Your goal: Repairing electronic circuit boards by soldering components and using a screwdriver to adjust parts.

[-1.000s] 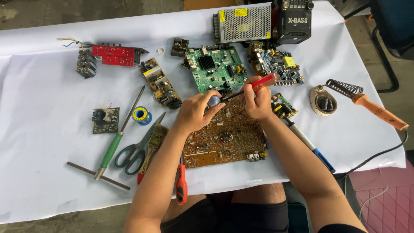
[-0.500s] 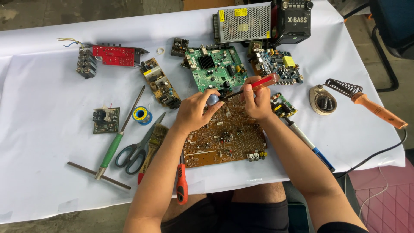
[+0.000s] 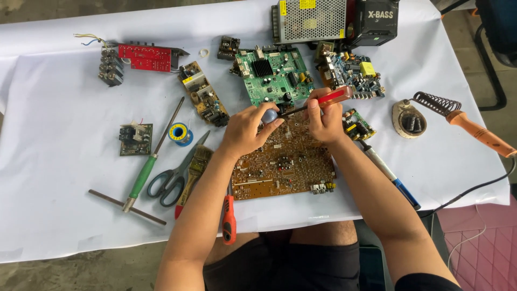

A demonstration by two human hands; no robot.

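Observation:
A brown circuit board (image 3: 285,164) lies solder side up near the table's front edge. My left hand (image 3: 249,129) rests at its far left corner, pinching a small bluish round part (image 3: 269,115). My right hand (image 3: 324,116) grips a red-handled screwdriver (image 3: 328,98) whose dark shaft points left, with the tip right by the bluish part. A green circuit board (image 3: 274,75) sits just beyond both hands.
On the white cloth (image 3: 64,178) lie a green-handled screwdriver (image 3: 145,172), scissors (image 3: 172,178), a brush (image 3: 195,167), a solder spool (image 3: 179,132), an orange-handled tool (image 3: 229,218) and several small boards. A soldering iron (image 3: 474,129) and its stand (image 3: 409,118) sit right; a metal power supply (image 3: 309,20) at the back.

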